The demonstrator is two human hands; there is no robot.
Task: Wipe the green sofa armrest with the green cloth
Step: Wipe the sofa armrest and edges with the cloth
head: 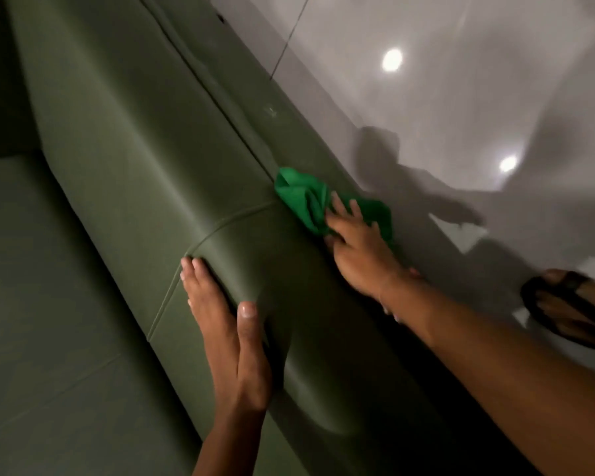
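The green cloth (310, 201) lies bunched on the outer edge of the green sofa armrest (172, 159), just past the cross seam (231, 221) that runs over the armrest's top. The right hand (358, 249) presses down on it with fingers spread flat, pinning the cloth rather than clutching it; part of the cloth pokes out beyond the fingertips, over the armrest's floor side. The left hand (227, 324) lies open and flat on the armrest, on the seat side of the same seam, holding nothing and seemingly bracing.

The risk, judging from this, is the loose hold: with only flat fingers on a crumpled cloth so close to the edge, a stroke could let it slide out and drop to the glossy floor (461, 97). A bunched cloth also wipes only a narrow strip, so patches of the armrest may be missed.
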